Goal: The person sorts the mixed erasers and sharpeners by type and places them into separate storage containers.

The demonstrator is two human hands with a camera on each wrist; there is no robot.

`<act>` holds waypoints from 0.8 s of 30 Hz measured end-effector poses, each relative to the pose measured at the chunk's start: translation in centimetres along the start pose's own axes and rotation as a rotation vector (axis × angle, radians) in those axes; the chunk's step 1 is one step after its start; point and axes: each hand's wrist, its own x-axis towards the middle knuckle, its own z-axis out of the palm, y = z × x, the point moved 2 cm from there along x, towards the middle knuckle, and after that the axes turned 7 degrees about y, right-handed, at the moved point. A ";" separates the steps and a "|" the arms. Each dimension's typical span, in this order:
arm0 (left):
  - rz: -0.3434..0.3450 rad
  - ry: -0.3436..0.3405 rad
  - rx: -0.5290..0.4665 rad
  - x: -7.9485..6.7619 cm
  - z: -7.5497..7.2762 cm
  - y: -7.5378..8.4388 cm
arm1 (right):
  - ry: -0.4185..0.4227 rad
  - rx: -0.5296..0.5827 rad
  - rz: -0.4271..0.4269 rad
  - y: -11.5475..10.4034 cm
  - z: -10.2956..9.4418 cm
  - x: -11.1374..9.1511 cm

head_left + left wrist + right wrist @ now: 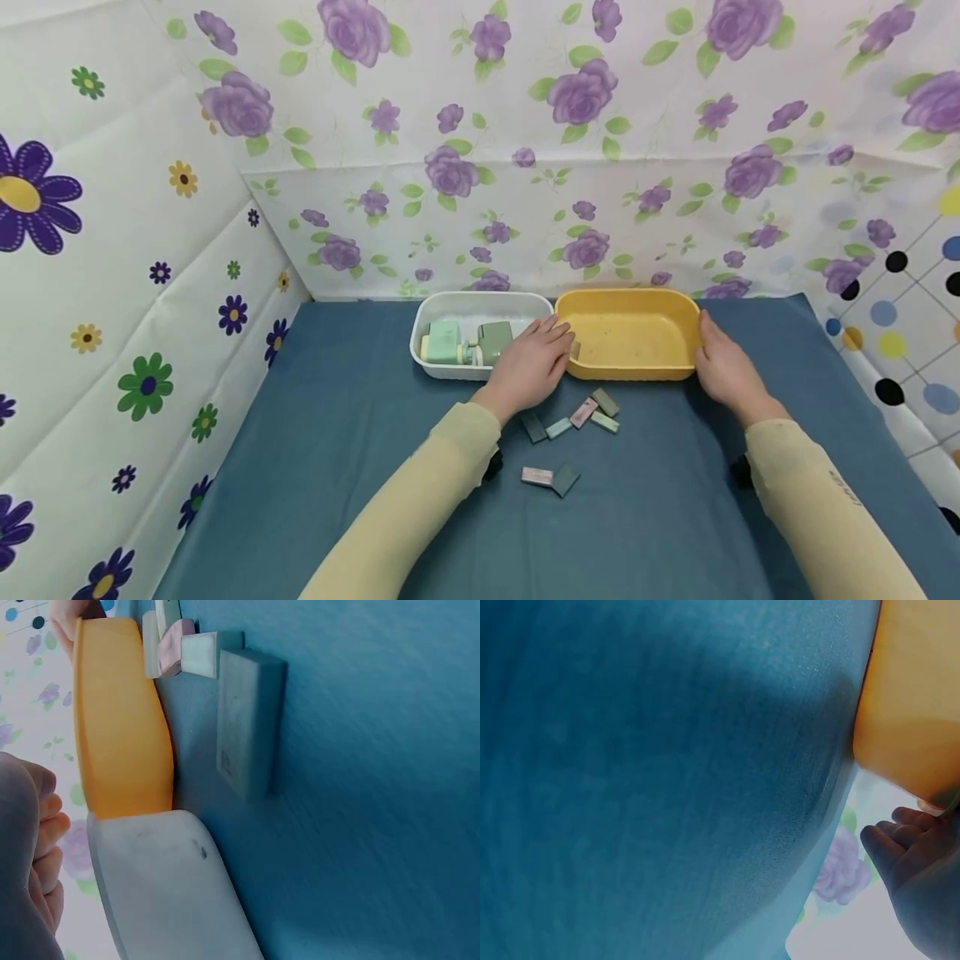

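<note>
My left hand (534, 360) reaches over the place where a white tub (480, 302) meets a yellow tub (630, 367). Its fingers look extended in the head view, over the adjoining rims; what lies under the palm is hidden. A small tan piece (574, 350) shows beside those fingers, at the yellow tub's left end. My right hand (731, 371) touches the yellow tub's outer right end, fingers mostly straight along the wall. Inside the white tub lie a mint-green block-like item (444, 342) and a grey-green one (495, 340), partly covered by my left hand.
Several small flat blocks lie before the tubs, among them a pink block (583, 412) and a dark green block (533, 427). Nearer me sit a pale pink block (537, 476) and a teal block (566, 479). Floral sheets (525, 225) rise behind the blue cloth (360, 467).
</note>
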 end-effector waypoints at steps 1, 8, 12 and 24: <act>-0.003 0.003 -0.015 -0.4 -0.2 -0.2 | -0.002 0.000 0.000 0.0 0.0 0.0; 0.004 0.025 -0.094 -3.4 -1.6 -1.0 | -0.019 0.005 0.014 -0.2 -0.1 -0.1; 0.019 0.059 -0.159 -5.4 -2.1 -1.1 | -0.020 0.007 0.010 -0.2 -0.2 -0.1; -0.022 0.017 -0.285 -9.9 -1.4 -0.5 | -0.017 0.012 0.005 0.1 -0.2 0.0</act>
